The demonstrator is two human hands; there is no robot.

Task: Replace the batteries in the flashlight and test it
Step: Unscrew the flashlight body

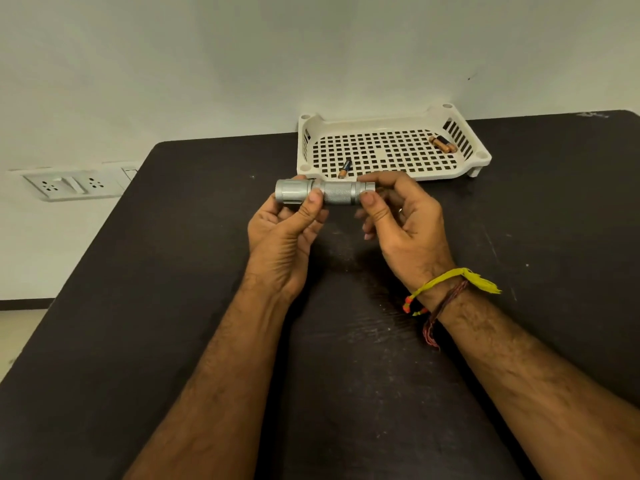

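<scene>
A dark table [173, 306] fills the view below you, its scuffed top running back to a pale wall [242, 64] where a white socket panel [71, 185] sits off the left edge. At the table's far side rests a cream slotted tray [388, 123], holding one battery [345, 168] near its front left corner and what look like two more batteries [442, 144] lying together at its right wall. Your bare forearms reach in from the bottom, the right wrist tied with a yellow thread [446, 280] and a reddish cord [445, 308]. Just in front of the tray and above the table you hold the silver flashlight [323, 192] level, its wide head pointing left. Your left hand [282, 233] is closed around the head end, thumb pressed on the barrel; your right hand [405, 223] pinches the tail cap between thumb and forefinger, the other fingers loosely curled.
</scene>
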